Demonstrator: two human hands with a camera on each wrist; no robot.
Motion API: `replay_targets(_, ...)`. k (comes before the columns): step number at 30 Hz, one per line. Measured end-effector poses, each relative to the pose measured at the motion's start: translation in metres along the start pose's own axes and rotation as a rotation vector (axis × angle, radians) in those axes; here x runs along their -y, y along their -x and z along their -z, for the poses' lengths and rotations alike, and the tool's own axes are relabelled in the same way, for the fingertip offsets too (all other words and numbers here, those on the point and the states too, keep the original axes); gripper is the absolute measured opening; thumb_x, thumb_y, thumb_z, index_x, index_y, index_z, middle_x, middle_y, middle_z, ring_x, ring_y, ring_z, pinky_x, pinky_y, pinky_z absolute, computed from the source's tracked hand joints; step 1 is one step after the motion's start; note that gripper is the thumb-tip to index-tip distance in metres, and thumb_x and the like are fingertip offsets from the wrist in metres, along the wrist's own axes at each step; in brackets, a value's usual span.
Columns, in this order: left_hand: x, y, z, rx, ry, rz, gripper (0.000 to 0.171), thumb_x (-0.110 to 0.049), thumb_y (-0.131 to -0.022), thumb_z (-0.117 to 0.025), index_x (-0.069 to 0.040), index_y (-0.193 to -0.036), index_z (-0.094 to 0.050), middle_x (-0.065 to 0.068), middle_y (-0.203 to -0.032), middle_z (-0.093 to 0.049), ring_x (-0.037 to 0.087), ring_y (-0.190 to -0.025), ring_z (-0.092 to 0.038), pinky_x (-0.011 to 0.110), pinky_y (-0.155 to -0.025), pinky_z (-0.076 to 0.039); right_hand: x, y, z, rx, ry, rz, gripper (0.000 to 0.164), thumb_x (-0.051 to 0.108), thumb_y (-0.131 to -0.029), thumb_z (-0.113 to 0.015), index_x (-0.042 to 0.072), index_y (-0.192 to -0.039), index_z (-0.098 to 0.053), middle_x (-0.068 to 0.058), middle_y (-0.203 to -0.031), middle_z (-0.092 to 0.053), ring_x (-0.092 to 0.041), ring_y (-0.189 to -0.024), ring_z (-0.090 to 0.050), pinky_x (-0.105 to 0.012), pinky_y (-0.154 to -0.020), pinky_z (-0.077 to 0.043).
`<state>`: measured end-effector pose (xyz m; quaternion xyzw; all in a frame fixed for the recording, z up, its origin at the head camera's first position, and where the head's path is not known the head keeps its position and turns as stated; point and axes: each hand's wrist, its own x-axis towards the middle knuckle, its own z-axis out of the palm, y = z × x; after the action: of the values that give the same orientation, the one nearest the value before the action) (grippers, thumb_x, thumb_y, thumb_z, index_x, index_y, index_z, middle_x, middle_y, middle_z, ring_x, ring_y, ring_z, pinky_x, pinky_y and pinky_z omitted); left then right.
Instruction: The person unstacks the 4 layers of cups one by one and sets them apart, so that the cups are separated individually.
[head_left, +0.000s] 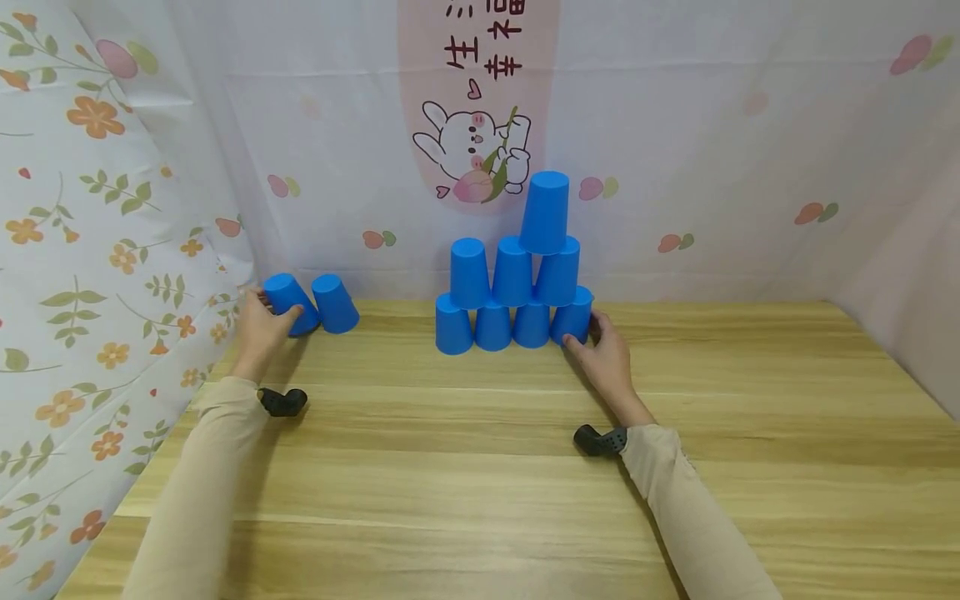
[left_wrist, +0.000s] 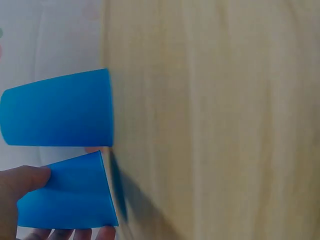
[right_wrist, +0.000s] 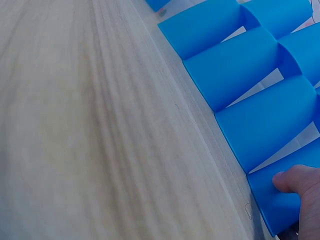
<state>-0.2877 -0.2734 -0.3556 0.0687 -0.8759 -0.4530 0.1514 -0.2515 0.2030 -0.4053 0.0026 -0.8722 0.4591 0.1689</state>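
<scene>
In the head view my left hand (head_left: pixel 260 335) grips an upside-down blue cup (head_left: pixel 291 302) at the far left. The left wrist view shows my thumb on one side of this cup and fingertips along the other, its rim tilted, with a shadow beside it. Close by stands a second inverted blue cup (head_left: pixel 336 305). My right hand (head_left: pixel 606 360) holds the right-end cup (head_left: pixel 572 317) in the bottom row of a blue cup stack, thumb across its front. Several cups form that row, three stand above, and one top cup (head_left: pixel 546 212) sits over the right pair.
A wooden table (head_left: pixel 420 467) runs back to a white patterned curtain (head_left: pixel 675 150) just behind the stack. Floral cloth (head_left: pixel 90 267) hangs along the left edge. Each wrist carries a black camera mount, such as the right mount (head_left: pixel 600 441).
</scene>
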Motion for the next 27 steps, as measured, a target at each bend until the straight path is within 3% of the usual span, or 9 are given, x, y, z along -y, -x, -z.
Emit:
replay_targets(14, -0.002, 0.002, -0.007, 0.029, 0.009, -0.017, 0.068, -0.013, -0.089, -0.056, 0.011, -0.139, -0.016, 0.036, -0.133, -0.032, 0.049, -0.121, -0.036, 0.055, -0.099, -0.033, 0.001, 0.0, 0.001, -0.002, -0.005, 0.003, 0.061, 0.016, -0.087, -0.066, -0.007, -0.135, -0.038, -0.027, -0.132, -0.045, -0.039, -0.121, -0.046, -0.047, -0.1, -0.037)
replay_targets(16, -0.004, 0.001, -0.006, -0.001, 0.037, -0.024, 0.067, -0.015, -0.089, -0.052, 0.009, -0.14, -0.016, 0.033, -0.134, -0.032, 0.045, -0.122, -0.035, 0.053, -0.1, -0.032, 0.001, 0.0, 0.002, 0.004, -0.006, 0.0, 0.061, 0.016, -0.087, -0.065, -0.008, -0.135, -0.037, -0.027, -0.133, -0.044, -0.039, -0.121, -0.045, -0.047, -0.1, -0.037)
replay_targets(21, -0.014, -0.003, -0.005, -0.161, 0.071, -0.064, 0.058, -0.016, -0.087, -0.048, 0.004, -0.138, -0.029, 0.024, -0.133, -0.037, 0.037, -0.121, -0.037, 0.046, -0.099, -0.032, 0.003, -0.002, 0.004, 0.005, -0.009, 0.008, 0.062, 0.015, -0.087, -0.065, -0.008, -0.136, -0.036, -0.028, -0.134, -0.043, -0.039, -0.122, -0.044, -0.046, -0.101, -0.036)
replay_targets(27, -0.048, -0.001, -0.011, -0.233, 0.117, -0.188, 0.047, -0.006, -0.088, -0.042, 0.001, -0.134, -0.038, 0.017, -0.132, -0.039, 0.031, -0.119, -0.037, 0.042, -0.097, -0.032, 0.001, -0.001, 0.002, 0.003, -0.022, 0.012, 0.062, 0.015, -0.086, -0.065, -0.009, -0.135, -0.036, -0.029, -0.133, -0.044, -0.04, -0.122, -0.044, -0.047, -0.1, -0.036)
